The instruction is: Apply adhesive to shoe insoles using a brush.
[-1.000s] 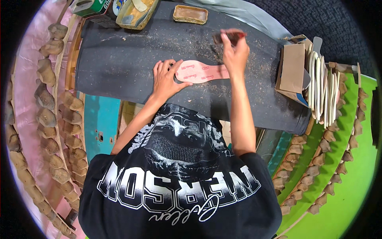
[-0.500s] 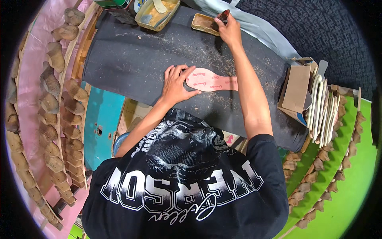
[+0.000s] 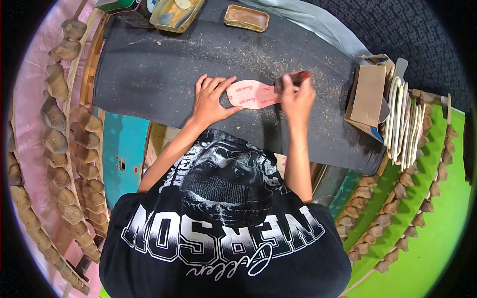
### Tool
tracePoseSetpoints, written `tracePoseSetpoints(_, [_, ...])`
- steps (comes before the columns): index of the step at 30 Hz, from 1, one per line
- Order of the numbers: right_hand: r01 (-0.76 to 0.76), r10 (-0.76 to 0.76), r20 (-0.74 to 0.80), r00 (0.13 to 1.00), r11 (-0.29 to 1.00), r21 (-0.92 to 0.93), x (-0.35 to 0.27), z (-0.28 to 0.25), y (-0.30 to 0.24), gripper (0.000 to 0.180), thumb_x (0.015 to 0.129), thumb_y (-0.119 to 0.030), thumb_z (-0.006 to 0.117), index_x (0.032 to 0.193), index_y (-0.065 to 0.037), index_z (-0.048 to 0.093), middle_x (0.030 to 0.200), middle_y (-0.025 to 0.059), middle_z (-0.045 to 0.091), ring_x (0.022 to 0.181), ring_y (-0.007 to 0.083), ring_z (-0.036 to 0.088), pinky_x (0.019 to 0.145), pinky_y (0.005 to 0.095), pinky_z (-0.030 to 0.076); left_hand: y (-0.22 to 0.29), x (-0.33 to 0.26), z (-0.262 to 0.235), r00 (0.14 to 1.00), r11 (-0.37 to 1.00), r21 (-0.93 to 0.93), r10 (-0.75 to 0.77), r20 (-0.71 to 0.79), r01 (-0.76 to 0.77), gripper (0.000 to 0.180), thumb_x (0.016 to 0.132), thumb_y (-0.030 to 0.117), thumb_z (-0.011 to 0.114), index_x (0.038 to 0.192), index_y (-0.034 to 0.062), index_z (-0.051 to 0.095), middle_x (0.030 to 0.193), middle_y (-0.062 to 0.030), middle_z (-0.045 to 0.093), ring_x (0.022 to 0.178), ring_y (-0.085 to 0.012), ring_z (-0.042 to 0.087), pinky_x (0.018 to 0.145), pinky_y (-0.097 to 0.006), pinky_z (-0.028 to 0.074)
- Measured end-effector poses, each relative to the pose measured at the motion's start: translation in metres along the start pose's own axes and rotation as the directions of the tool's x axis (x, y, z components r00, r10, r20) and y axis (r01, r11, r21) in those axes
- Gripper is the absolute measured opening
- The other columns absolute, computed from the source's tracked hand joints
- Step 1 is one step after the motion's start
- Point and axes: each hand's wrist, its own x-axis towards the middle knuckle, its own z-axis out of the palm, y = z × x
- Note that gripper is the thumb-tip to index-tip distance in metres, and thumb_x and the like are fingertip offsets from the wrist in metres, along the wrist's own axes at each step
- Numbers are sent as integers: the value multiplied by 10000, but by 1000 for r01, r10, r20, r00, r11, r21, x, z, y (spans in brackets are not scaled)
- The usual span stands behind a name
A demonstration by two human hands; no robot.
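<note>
A pink shoe insole [image 3: 252,94] with red print lies flat on the dark work table [image 3: 164,64]. My left hand [image 3: 208,99] grips its wide left end, thumb along the near edge and fingers along the far edge. Over the narrow right end, my right hand [image 3: 299,99] is closed around a tool with a dark reddish handle [image 3: 301,76]. The handle's end sticks out past the fingers to the right. The tool's working end is blurred and partly covered by the hand, so its kind is unclear.
Beyond the insole sits a small tray [image 3: 247,18] with a brown filling. A larger yellowish tub [image 3: 178,15] stands at the far left. At the right are a cardboard box [image 3: 366,102] and a stack of pale sheets [image 3: 401,124]. Racks of wooden shoe lasts [image 3: 55,114] flank the table.
My right hand has come back from the small tray with the tool, down to the right end of the insole. My left hand still grips the insole.
</note>
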Motion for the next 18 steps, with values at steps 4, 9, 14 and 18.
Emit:
tracePoseSetpoints(4, [36, -62, 161, 985, 987, 157, -40, 19, -13, 120, 971, -37, 716, 1071, 16, 675, 994, 177, 736, 890, 347, 741, 759, 414, 582, 1, 1, -6, 996, 997, -19, 74, 41, -74, 869, 654, 441, 946, 1437, 185, 668, 1223, -21, 702, 1225, -262, 613, 1275, -565, 227])
tracePoseSetpoints(9, [-97, 84, 60, 995, 964, 249, -43, 16, -7, 111, 1004, -19, 683, 1095, 43, 668, 1018, 175, 738, 914, 240, 750, 783, 373, 612, -1, 0, -5, 996, 996, -68, 57, 70, -53, 848, 641, 404, 953, 1419, 195, 688, 1180, 9, 747, 1197, -244, 639, 1286, -562, 219])
tracePoseSetpoints(14, [-13, 16, -50, 999, 998, 58, -48, 15, 1, 133, 978, -23, 688, 1104, 19, 683, 1028, 194, 735, 915, 332, 747, 809, 413, 590, -4, -1, -1, 995, 993, -84, 87, 58, -82, 812, 644, 392, 962, 1393, 202, 712, 1143, 30, 773, 1162, -217, 660, 1297, -554, 211])
tracePoseSetpoints(18, [-40, 20, 98, 995, 977, 211, -58, 32, -25, 124, 992, -80, 699, 1084, 1, 680, 996, 194, 739, 936, 368, 746, 841, 439, 578, -5, -2, 0, 997, 994, -94, 64, 51, -59, 787, 645, 428, 968, 1364, 212, 733, 1132, 50, 785, 1138, -196, 659, 1294, -556, 214])
